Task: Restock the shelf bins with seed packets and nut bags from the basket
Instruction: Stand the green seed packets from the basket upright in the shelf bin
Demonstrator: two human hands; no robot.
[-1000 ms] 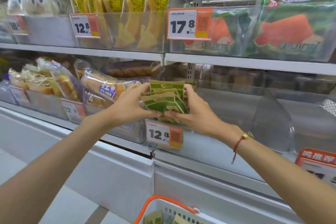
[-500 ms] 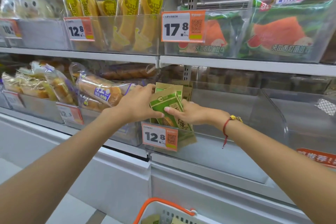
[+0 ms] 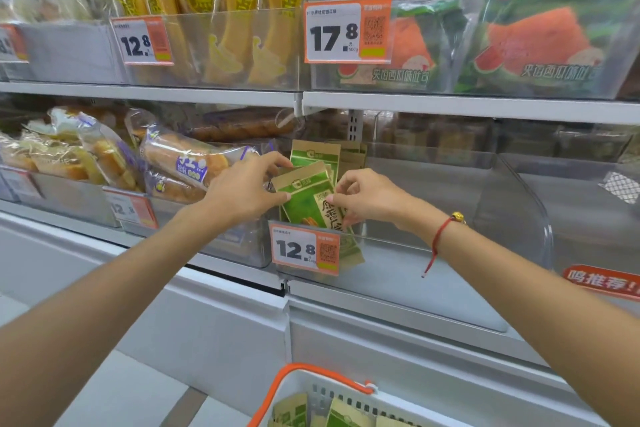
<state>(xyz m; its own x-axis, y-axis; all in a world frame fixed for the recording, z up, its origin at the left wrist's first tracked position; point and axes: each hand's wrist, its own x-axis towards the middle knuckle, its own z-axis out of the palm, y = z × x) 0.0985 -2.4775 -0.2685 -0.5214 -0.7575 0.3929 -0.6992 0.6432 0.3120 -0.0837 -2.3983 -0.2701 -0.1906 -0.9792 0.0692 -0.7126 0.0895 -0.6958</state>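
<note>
Shelves of bread surround my clear bin (image 3: 433,253). Both hands — left hand (image 3: 242,192), right hand (image 3: 369,198) — pinch the front seed packet (image 3: 306,199), steadying it upright; more wait in the basket (image 3: 311,388) below.

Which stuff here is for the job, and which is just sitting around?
For the job: green seed packets, clear bin, basket, left hand, right hand.
Just there: bread loaves, banana cakes, watermelon toast, price tag.

Orange-and-white paper price tag (image 3: 347,30) on the upper clear plastic bin reads 17.8; two matching tags (image 3: 144,42) (image 3: 304,249) read 12.8.
</note>
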